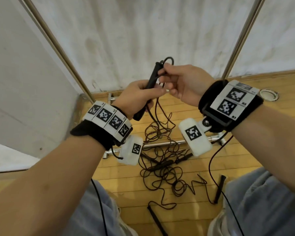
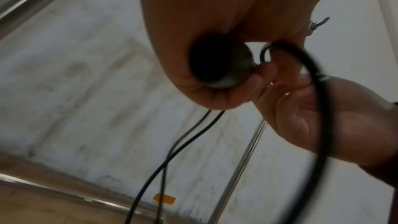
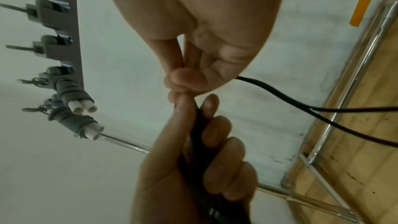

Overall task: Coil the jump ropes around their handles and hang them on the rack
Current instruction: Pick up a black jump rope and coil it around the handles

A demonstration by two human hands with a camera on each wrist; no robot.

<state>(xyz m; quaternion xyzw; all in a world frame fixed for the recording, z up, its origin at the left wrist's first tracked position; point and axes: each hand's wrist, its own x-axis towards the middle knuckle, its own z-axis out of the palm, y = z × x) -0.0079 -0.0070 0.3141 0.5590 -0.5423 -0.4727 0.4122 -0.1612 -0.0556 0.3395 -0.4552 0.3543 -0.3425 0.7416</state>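
Fingers of left hand (image 1: 136, 96) wrap the black handle (image 1: 152, 77); right hand (image 1: 182, 84) pinches the rope (image 1: 169, 59) beside the handle's top

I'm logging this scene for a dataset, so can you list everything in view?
handle: one, black, gripped in left hand
rope: black, from the handle down to the floor
rope pile: black, tangled on floor, count unclear
rack: one, chrome, against the wall
coiled ropes: two, grey with white handles, hung on rack hooks
tape: one, orange, on wall
hands: left hand grips handle; right hand pinches rope
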